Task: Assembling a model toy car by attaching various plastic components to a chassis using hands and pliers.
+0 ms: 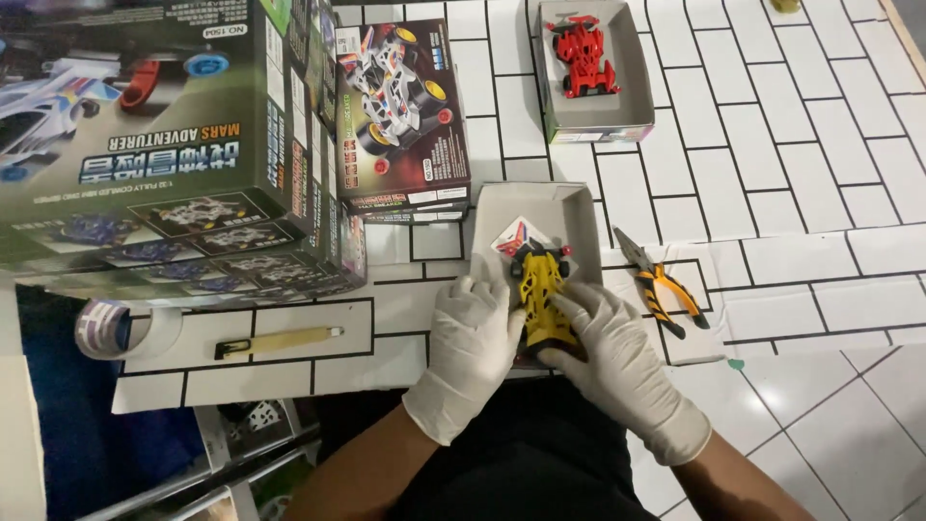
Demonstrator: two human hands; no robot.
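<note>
Both gloved hands on one yellow toy car.
Left hand [470,338] and right hand [610,349], palms down, each grip grasping the yellow toy car [542,294] over the near grey tray [579,207]; two trays counted, one red car [582,56] in the far tray [627,58], one pair of pliers [659,283] right of the near tray.

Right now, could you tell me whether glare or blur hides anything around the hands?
Head view: even light, no strong glare; the yellow toy car between the left hand and right hand is sharp; the big box at the left edge looks slightly soft.
</note>
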